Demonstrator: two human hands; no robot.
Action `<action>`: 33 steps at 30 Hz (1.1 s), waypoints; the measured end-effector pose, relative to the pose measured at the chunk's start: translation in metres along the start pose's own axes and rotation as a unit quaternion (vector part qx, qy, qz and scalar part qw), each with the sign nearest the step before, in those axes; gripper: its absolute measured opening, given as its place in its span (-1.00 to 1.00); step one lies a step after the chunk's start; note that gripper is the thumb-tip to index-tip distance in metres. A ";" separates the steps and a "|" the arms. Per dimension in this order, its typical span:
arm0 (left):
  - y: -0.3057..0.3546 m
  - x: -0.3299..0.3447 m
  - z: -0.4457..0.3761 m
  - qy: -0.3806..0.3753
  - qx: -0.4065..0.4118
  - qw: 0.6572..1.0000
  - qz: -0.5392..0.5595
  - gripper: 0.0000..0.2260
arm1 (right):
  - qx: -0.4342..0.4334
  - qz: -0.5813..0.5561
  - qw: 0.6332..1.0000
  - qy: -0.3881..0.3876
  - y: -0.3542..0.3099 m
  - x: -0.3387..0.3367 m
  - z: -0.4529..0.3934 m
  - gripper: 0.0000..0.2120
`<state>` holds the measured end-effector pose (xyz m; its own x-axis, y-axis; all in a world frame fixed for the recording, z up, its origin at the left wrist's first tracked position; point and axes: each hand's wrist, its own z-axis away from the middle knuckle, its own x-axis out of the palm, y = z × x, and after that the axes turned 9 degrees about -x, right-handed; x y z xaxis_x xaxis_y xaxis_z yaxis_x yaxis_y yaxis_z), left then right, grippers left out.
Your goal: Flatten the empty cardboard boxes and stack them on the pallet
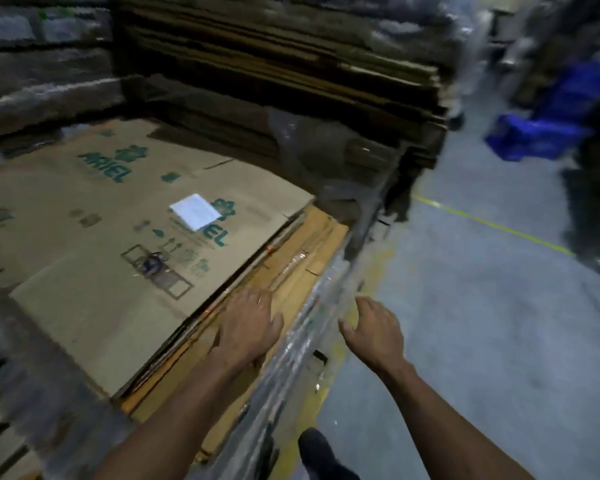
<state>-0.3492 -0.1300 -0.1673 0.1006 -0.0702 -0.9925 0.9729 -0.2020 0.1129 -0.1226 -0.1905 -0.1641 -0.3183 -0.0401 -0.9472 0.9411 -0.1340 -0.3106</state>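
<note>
A flat matte brown carton (pixel 118 216), printed green with a white label (pixel 195 211), tops the stack just left of the left hand (pixel 252 327). Its straight fingers press paler corrugated sheets (pixel 305 258). The right hand (pixel 374 329) hovers empty, fingers loosely spread, beside glossy crinkled wrap (pixel 312 327).

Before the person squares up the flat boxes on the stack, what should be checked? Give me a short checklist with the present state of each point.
1. Left hand rests flat on the orange-brown cardboard edge: ok.
2. Right hand is free, fingers relaxed, over the plastic-wrapped side: ok.
3. Top Ariel box lies flat: ok.
4. Top box is aligned with the sheets below: not ok, it sits skewed and lower sheets stick out.
5. White label is stuck down flat: cannot tell.
6. Foot stands clear of the stack: ok.
</note>
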 end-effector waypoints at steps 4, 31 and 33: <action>0.046 0.012 0.034 -0.069 0.090 0.993 0.035 -0.60 | 0.146 -0.023 0.989 0.012 0.029 0.000 0.098 -0.37; 0.566 0.028 0.456 -0.159 0.560 0.813 0.029 -0.56 | 0.658 -0.119 0.679 0.304 0.267 -0.082 0.677 -0.48; 0.600 0.031 0.481 -0.166 0.575 0.800 0.035 -0.55 | 0.681 -0.119 0.654 0.309 0.286 -0.092 0.700 -0.52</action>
<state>0.1373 -0.7236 -0.1072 -0.0999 -0.3385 -0.9356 0.1124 -0.9382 0.3274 0.0958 -0.9188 -0.1093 0.0660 0.4927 -0.8677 -0.2342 -0.8377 -0.4934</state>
